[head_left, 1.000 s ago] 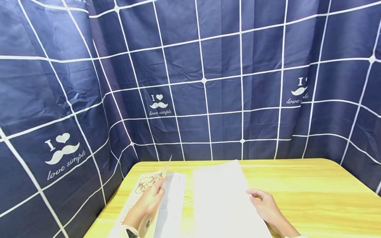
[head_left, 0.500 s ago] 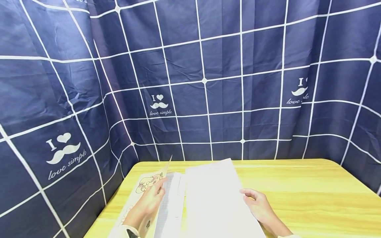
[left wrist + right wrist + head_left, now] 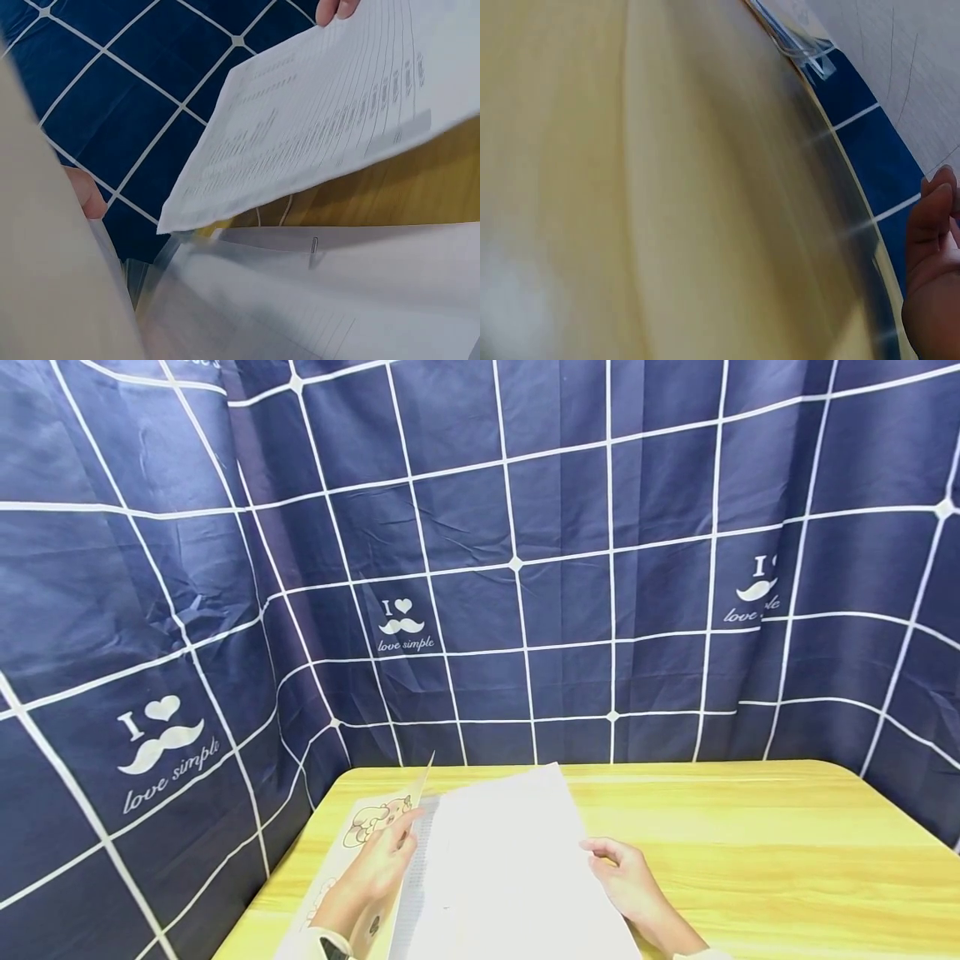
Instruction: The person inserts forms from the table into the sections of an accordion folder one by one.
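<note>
At the left of the table my left hand (image 3: 378,864) holds up the cover of a cartoon-printed folder (image 3: 315,893). One fingertip shows beyond the cover's edge in the left wrist view. My right hand (image 3: 618,877) pinches the right edge of a white sheet of paper (image 3: 510,868), whose left part overlaps the open folder. Lines of print cover the paper's underside (image 3: 300,127) in the left wrist view, where it is lifted and tilted above the papers (image 3: 375,277) in the folder. In the right wrist view, my right hand (image 3: 934,262) shows beside the sheet.
A yellow wood-grain table (image 3: 750,835) extends to the right of the sheet. Dark blue curtains (image 3: 562,593) with white grid lines stand behind the table and at both sides. A small clip-like shape (image 3: 313,251) lies on the folder's papers.
My right hand has moved left with the sheet, from beside the folder to over its papers. My left hand and the raised cover have stayed in place.
</note>
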{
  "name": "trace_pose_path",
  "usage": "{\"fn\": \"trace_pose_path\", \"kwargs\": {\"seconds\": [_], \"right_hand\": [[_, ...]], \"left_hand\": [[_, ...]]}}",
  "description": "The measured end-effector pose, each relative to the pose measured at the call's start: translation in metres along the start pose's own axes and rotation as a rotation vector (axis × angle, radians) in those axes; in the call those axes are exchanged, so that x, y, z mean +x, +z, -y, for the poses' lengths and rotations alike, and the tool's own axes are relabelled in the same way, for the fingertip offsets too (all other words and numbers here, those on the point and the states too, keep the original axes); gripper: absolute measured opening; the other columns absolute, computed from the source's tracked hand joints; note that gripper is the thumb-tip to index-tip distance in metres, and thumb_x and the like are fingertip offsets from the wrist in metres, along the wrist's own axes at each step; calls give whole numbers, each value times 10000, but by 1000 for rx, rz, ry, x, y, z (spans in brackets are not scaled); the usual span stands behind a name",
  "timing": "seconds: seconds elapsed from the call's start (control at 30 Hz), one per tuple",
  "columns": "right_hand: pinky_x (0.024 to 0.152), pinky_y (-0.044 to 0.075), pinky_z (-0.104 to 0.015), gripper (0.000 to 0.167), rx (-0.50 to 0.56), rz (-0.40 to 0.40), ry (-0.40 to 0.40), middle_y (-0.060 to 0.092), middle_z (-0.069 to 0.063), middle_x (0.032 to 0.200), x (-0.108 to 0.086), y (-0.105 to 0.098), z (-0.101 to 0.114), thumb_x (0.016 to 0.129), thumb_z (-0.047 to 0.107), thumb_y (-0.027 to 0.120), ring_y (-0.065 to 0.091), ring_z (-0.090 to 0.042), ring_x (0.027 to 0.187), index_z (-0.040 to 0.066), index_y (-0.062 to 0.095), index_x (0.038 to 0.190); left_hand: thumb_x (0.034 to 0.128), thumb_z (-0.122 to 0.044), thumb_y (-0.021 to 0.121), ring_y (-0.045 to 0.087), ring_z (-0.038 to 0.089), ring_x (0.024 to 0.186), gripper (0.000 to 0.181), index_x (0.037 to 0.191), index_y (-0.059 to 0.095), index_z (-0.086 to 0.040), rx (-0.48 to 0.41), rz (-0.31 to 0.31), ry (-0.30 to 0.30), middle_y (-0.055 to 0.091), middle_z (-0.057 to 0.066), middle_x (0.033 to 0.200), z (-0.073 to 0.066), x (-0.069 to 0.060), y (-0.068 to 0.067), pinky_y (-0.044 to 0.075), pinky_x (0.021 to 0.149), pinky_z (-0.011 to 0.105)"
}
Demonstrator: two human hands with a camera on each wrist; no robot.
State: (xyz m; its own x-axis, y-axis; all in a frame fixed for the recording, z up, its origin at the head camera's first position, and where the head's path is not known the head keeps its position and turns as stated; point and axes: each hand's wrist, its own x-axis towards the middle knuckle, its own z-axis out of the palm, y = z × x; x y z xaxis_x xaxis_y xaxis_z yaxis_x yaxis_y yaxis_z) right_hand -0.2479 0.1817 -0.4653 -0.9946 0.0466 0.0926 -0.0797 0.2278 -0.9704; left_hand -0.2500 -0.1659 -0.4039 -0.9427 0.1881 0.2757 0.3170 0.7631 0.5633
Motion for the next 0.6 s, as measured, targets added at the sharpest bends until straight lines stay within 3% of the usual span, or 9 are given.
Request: {"fn": "trace_pose_path", "kwargs": {"seconds": [0.23, 0.47, 0.6], "right_hand": [[718, 527, -306, 277, 12, 52, 2, 604, -111, 1067, -1, 15, 1, 896, 45, 548, 590, -192, 914, 7, 629, 1159], [713, 505, -245, 275, 30, 49, -30, 621, -107, 1047, -1, 28, 3, 890, 43, 573, 580, -169, 915, -6, 634, 1153], [743, 497, -272, 277, 25, 59, -41, 609, -102, 1057, 0, 33, 3, 883, 51, 583, 569, -182, 942, 7, 634, 1152]], "left_hand": [[980, -155, 404, 559, 322, 1146, 384, 1352, 491, -125, -3, 7, 4, 574, 171, 1276, 0, -1, -1, 408, 978, 518], [977, -174, 401, 552, 316, 1165, 388, 1352, 496, -138, 1, 0, 11, 564, 162, 1300, 1, -1, -1, 399, 997, 503], [972, -165, 405, 554, 317, 1162, 387, 1346, 502, -138, 14, -7, 23, 568, 155, 1297, 0, -1, 0, 398, 996, 504]]}}
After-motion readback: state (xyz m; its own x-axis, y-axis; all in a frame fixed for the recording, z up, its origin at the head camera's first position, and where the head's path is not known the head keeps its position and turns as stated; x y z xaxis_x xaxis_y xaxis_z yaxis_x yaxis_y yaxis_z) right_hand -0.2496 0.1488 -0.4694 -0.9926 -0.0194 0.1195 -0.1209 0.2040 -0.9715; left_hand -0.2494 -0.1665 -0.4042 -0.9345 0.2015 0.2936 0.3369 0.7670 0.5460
